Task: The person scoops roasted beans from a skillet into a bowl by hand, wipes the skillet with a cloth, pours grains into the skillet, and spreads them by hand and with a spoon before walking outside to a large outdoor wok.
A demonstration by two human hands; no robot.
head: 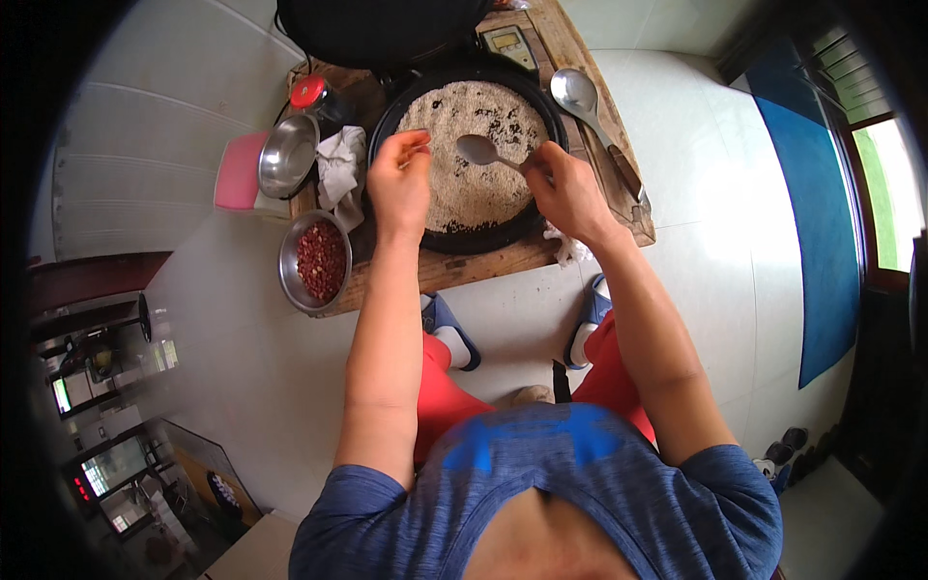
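My right hand (pixel 569 190) grips the handle of a metal spoon (pixel 478 149), whose bowl is over a round black electric griddle pan (pixel 478 243). A pale, grainy layer (pixel 464 192) covers the pan's base, with dark patches at its upper right and lower edge. Over the pan's left rim, my left hand (pixel 401 185) has its fingers bent towards the thumb; whether anything small is between them is unclear. The black lid (pixel 384 32) stands raised behind the pan.
Left of the pan are a white cloth (pixel 341 167), a steel bowl of reddish nut pieces (pixel 319 261), another steel bowl (pixel 288 156), a red-lidded jar (pixel 310 93) and a pink container (pixel 235 170). A large ladle (pixel 580 94) lies right on the wooden table (pixel 449 270), near a display device (pixel 507 47).
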